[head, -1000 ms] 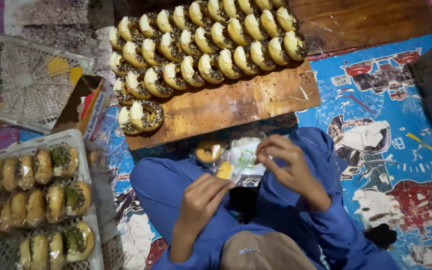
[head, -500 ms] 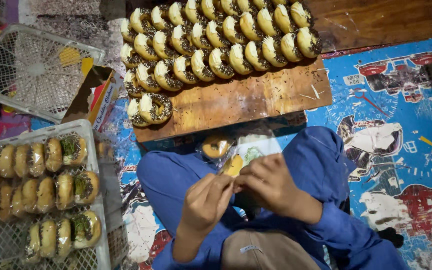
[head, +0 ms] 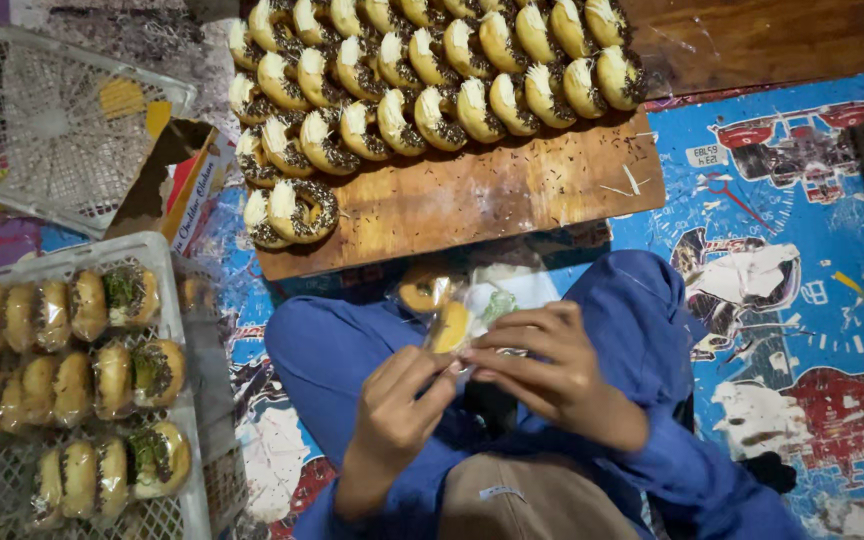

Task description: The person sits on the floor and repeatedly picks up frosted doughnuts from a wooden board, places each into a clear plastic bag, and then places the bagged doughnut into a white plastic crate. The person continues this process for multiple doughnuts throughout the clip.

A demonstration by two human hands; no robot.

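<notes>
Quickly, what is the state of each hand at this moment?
Left hand: fingers pinched shut on the edge of the clear bag with a doughnut.
Right hand: closed on the same bag, from the other side.

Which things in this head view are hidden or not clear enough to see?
- Wrapped doughnut: partly covered by the left hand and right hand.
- Clear bags: glare hides their contents.
- White crate: cut by the left edge.
- Top doughnut row on the wooden board: cut by the top edge.
</notes>
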